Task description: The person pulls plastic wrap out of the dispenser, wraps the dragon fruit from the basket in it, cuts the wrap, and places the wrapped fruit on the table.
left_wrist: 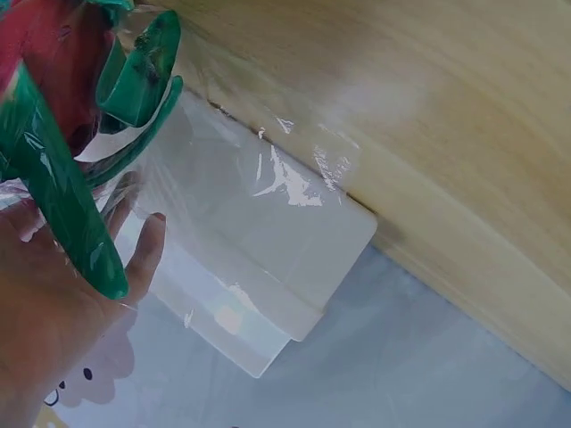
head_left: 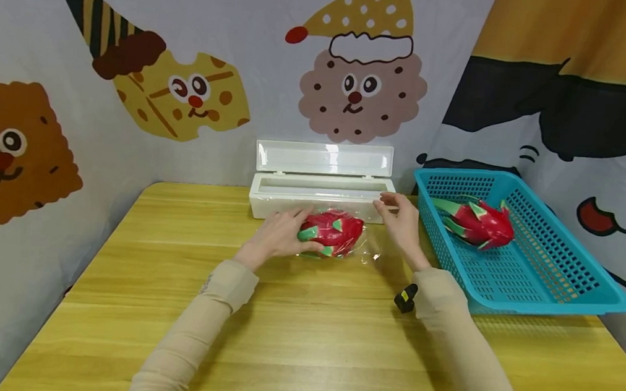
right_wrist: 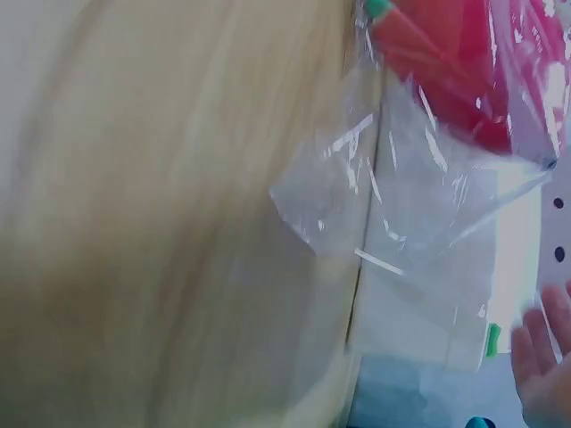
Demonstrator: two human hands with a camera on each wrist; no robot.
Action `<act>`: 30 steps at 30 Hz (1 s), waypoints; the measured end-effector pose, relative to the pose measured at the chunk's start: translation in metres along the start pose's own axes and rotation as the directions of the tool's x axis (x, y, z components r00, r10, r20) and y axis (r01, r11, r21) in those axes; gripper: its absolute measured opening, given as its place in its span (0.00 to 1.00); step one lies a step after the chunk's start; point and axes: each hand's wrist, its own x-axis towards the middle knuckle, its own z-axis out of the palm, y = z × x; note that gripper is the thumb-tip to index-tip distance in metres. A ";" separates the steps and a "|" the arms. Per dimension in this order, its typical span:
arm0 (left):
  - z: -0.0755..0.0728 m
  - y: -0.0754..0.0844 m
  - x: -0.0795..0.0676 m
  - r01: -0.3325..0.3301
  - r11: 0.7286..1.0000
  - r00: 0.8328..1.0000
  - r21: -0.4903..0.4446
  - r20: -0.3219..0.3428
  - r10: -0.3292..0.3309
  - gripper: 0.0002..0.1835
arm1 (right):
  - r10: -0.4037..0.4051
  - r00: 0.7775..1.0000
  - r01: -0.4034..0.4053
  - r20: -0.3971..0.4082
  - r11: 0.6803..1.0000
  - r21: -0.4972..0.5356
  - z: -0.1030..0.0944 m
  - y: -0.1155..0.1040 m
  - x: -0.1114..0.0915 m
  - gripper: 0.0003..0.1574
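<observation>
A red dragon fruit with green scales sits at the front of a white cling film box, covered in clear film. My left hand holds the fruit from its left side, thumb in front and fingers behind. Loose cling film sticks out past the fruit's right end. Over the box's right end is my right hand, its fingers apart from the fruit and lightly bent. In the right wrist view those fingers look spread, with nothing visible between them. The box lid stands raised, and a pale roll lies inside.
To the right stands a blue perforated basket with another dragon fruit in it. Behind the wooden table hangs a cartoon-printed cloth. A small black device is at the right cuff.
</observation>
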 end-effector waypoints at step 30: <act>-0.007 0.003 0.031 0.238 0.943 0.961 -0.233 0.196 -0.194 0.41 | 0.172 0.977 -0.136 0.124 0.957 -0.257 -0.001 0.034 0.031 0.36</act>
